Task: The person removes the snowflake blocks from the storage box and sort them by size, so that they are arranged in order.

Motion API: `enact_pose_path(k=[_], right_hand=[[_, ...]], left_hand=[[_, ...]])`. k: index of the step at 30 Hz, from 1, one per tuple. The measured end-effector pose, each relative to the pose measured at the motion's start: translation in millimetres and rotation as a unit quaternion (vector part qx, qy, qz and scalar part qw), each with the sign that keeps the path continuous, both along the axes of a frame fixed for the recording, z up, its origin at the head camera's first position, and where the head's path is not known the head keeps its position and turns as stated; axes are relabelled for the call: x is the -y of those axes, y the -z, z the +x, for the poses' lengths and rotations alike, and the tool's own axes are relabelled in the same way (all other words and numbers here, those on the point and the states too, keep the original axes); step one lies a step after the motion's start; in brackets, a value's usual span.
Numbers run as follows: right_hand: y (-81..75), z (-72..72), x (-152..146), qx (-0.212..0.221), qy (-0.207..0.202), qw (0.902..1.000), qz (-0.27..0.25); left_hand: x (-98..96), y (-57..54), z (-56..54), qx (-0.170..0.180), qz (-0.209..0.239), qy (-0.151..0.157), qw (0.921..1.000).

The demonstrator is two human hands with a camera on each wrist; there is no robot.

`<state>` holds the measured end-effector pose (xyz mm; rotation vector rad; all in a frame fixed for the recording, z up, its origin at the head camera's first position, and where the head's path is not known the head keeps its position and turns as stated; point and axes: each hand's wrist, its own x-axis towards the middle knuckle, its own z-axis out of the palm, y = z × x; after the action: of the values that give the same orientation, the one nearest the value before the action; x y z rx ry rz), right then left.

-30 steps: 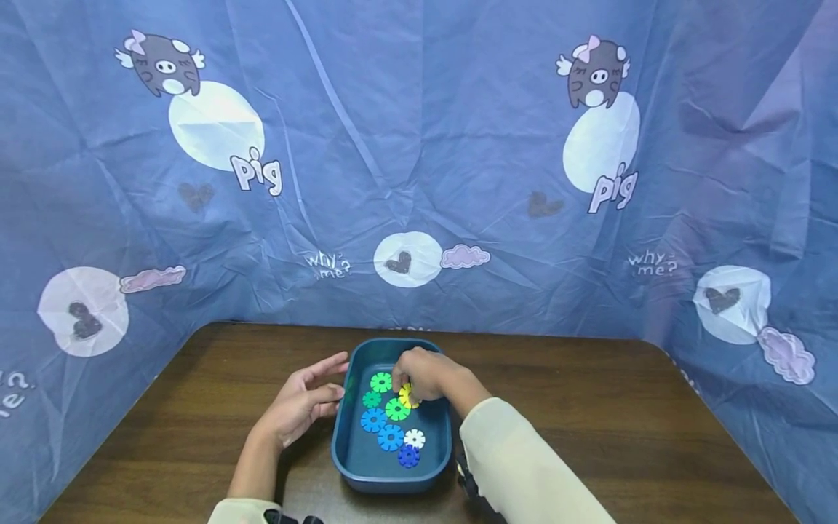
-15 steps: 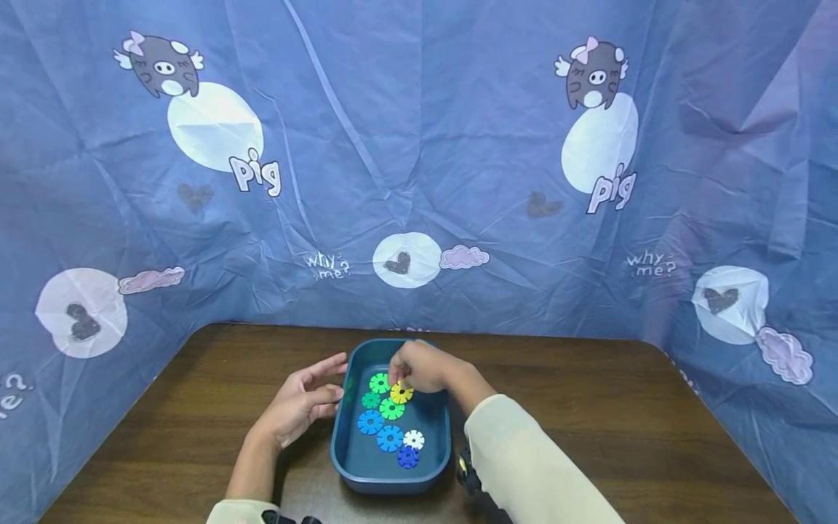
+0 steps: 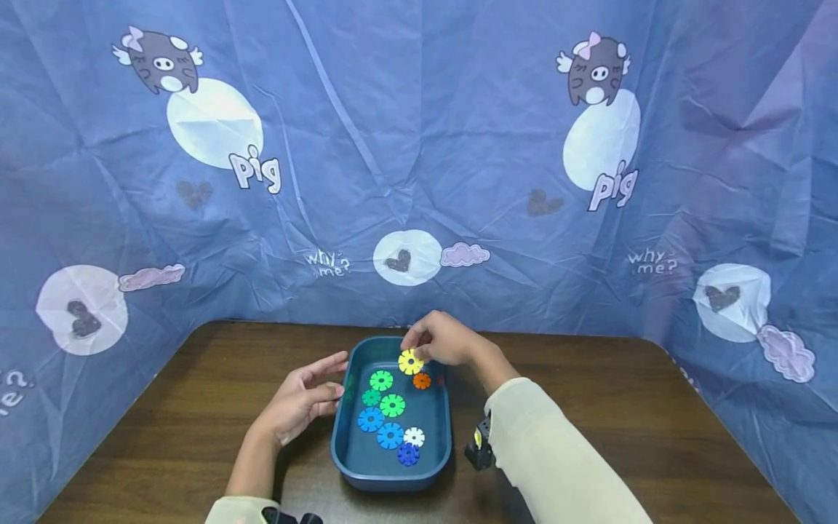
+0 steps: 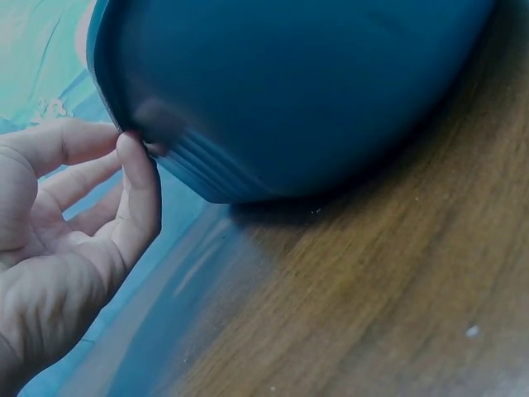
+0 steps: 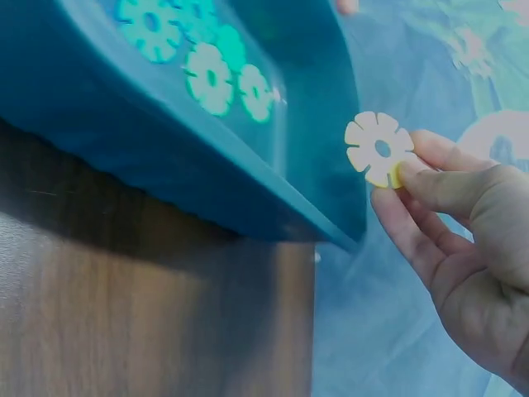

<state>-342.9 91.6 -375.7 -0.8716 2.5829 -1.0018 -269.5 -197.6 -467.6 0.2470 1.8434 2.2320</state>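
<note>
The right hand (image 3: 447, 340) pinches a yellow notched snowflake disc (image 3: 410, 362) between thumb and fingers, raised over the far end of a dark blue tray (image 3: 391, 482). In the right wrist view the disc (image 5: 379, 149) is held by its edge, its round centre hole showing. An orange disc (image 3: 422, 380) lies in the tray just below that hand. Beside the tray's left wall, the left hand (image 3: 300, 401) touches the outside with its fingertips, fingers loosely extended. The left wrist view shows thumb and finger tips against the tray's edge (image 4: 124, 124).
Inside the tray lie green discs (image 3: 392, 405), light blue discs (image 3: 390, 436), a white disc (image 3: 414, 437) and a dark blue disc (image 3: 409, 455). The brown wooden table (image 3: 589, 407) ends at a blue printed curtain (image 3: 419, 160) behind and at both sides.
The right hand has lifted the yellow disc off the tray floor and moved it up and slightly right, uncovering the orange disc. The left hand stays in place.
</note>
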Motion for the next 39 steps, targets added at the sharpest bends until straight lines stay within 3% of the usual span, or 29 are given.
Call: enact_pose_path(k=[7,13,19,25,29,33,36,39], right_hand=[[-1.7,-12.3,-29,0.019,0.057,0.9951,-0.078],[5.7,-18.3,-56,-0.006,0.094,0.9904,-0.101],[19.8,-21.6,-78,-0.039,0.125,0.9843,-0.118],[41.4,-22.2,-91,-0.046,0.156,0.9768,-0.139],[60.5,-19.5,-95,-0.048,0.215,0.9668,-0.129],[79.9,-15.6,-96,-0.024,0.273,0.9510,-0.143],[90.3,-13.5,-94,-0.002,0.299,0.9393,-0.168],[96.3,-13.3,-92,0.009,0.314,0.9338,-0.172]], left_hand=[[0.9,-0.9,0.3,0.005,0.007,0.002,1.0000],[2.4,0.1,1.8,0.005,-0.004,0.008,0.9999],[2.7,1.1,1.1,-0.002,0.003,0.014,0.9999],[2.1,1.5,0.5,-0.005,0.003,0.015,0.9999],[1.8,1.7,-0.6,-0.005,0.003,0.016,0.9998],[1.8,2.1,-1.5,-0.005,0.004,0.020,0.9998],[1.8,2.5,-1.9,-0.006,0.005,0.022,0.9997],[2.7,2.9,-1.6,-0.008,0.006,0.024,0.9997]])
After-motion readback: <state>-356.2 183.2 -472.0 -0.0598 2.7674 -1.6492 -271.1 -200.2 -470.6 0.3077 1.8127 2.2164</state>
